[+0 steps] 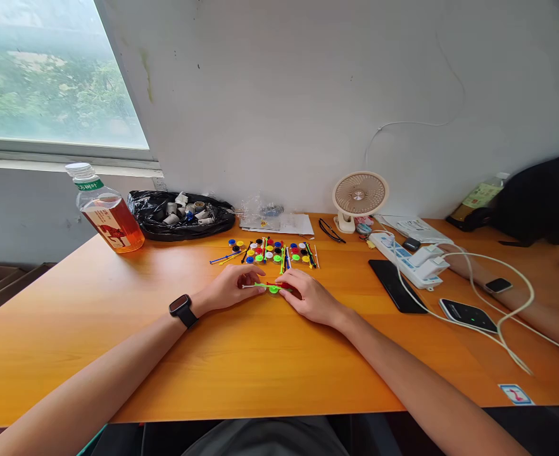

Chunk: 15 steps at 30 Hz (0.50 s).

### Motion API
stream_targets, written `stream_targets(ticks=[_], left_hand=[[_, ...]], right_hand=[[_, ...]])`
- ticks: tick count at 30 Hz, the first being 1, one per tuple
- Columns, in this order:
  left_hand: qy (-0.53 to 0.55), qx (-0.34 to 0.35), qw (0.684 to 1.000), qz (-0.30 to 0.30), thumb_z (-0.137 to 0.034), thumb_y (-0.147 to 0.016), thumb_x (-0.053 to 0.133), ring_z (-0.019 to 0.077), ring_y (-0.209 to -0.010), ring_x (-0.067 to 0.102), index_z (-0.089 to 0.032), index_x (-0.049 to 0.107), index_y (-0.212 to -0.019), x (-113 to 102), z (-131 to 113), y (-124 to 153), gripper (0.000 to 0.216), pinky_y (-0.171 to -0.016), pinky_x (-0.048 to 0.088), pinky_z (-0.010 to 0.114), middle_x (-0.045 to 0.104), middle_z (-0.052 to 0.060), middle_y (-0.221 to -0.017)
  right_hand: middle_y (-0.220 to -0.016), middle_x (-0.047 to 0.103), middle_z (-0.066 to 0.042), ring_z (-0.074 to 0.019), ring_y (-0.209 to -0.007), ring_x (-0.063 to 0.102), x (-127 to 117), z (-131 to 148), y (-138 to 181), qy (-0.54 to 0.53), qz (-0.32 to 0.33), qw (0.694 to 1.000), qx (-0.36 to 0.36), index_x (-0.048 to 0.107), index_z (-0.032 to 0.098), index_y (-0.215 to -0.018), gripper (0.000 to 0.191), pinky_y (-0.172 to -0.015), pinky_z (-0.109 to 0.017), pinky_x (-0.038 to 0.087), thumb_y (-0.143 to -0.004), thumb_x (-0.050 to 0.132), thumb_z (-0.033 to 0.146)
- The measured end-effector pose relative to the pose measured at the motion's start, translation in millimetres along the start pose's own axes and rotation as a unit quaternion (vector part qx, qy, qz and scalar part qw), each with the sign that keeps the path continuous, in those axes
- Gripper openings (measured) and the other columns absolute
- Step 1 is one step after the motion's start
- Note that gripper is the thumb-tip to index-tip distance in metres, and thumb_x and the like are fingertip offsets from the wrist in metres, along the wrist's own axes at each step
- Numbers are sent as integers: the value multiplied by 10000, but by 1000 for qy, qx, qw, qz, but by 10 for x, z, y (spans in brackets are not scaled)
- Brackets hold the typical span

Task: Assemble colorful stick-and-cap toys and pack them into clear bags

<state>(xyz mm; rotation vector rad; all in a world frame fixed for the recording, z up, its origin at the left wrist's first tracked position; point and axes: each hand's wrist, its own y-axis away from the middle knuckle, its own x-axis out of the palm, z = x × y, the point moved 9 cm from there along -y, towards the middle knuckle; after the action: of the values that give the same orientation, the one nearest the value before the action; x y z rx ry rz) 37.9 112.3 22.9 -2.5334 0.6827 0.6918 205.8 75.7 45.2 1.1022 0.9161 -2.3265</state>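
Note:
My left hand (234, 286), with a black watch on its wrist, is closed at the fingertips on a thin plastic stick. That stick looks white at its left end, and a bright green stick (261, 285) lies along the same line. My right hand (313, 296) pinches the other end, where a red plastic piece (283, 285) shows by its fingers. Below the sticks, between both hands, is a green disc (273, 289). How these parts join is too small to tell. Just beyond my hands lie rows of coloured discs (270, 249) and loose sticks (225, 258).
A bottle of amber drink (113, 221) and a black bag of grey parts (141, 215) stand left. A fan (359, 196), a power strip (402, 259), a black phone-like slab (395, 285) and looping white cables are right. Another person's forearm (535, 307) rests at far right.

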Motion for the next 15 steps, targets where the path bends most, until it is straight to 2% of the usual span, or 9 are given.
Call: stream_targets(ticks=[5, 10, 15], left_hand=[[-13, -3, 1000, 3, -541, -965, 705, 158, -777, 663, -210, 739, -1181, 16, 30, -9, 396, -675, 516, 266, 771, 46, -969], [-101, 39, 994, -21, -538, -986, 678, 214, -945, 707, -229, 739, -1232, -23, -80, -2, 400, -775, 564, 309, 769, 81, -1134], [-163, 78, 978, -100, -464, -1048, 585, 259, -1114, 683, -231, 711, -1203, -207, -211, -5, 307, -991, 541, 400, 750, 94, -1191]], right_hand=[[-1206, 715, -109, -262, -1128, 676, -13, 6, -2, -7, 0, 1000, 2, 674, 228, -1262, 234, -1003, -437, 561, -1043, 595, 205], [-1340, 702, -93, -261, -1267, 632, -5, 80, -13, -26, 7, 999, -21, 619, 273, -1410, 369, -1123, -475, 516, -1047, 595, 211], [-1424, 658, -91, -257, -1329, 600, 52, 141, -2, -11, 28, 998, -46, 628, 313, -1431, 395, -1167, -496, 490, -1068, 543, 184]])
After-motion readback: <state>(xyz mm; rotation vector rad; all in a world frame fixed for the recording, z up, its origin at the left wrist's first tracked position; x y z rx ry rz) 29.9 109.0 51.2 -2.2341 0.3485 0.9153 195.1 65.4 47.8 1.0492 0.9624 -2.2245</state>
